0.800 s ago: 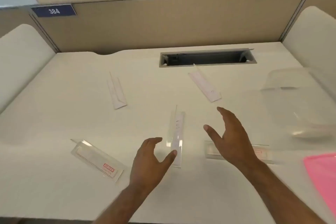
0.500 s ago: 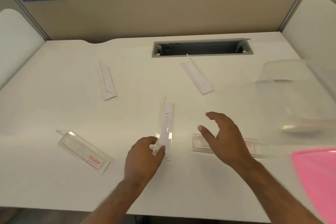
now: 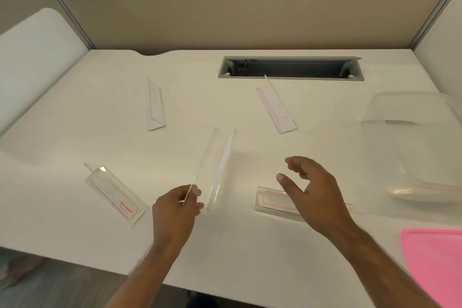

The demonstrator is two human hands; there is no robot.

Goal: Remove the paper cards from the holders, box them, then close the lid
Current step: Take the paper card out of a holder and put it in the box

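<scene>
On counter (image 3: 75,132) | left hand (image 3: 175,210) fingers pinching clear card holder (image 3: 217,167), tilted | right hand (image 3: 315,192) loose, holding nothing

On the desk (image 3: 75,132) we find five card holders spread out. The middle holder (image 3: 217,170) is tilted up off the surface, pinched at its near end by our left hand (image 3: 175,210). To its left, near the front edge, lies the front-left holder (image 3: 115,195); behind that, the back-left holder (image 3: 155,105). Just right of the middle one, the front-right holder (image 3: 275,201) lies partly under our right hand (image 3: 315,190), which hovers above it. Behind it, the back-right holder (image 3: 276,107) lies just before the cable slot (image 3: 290,69). At far right stands the box (image 3: 412,145), with the lid (image 3: 437,265) in front of it.
</scene>
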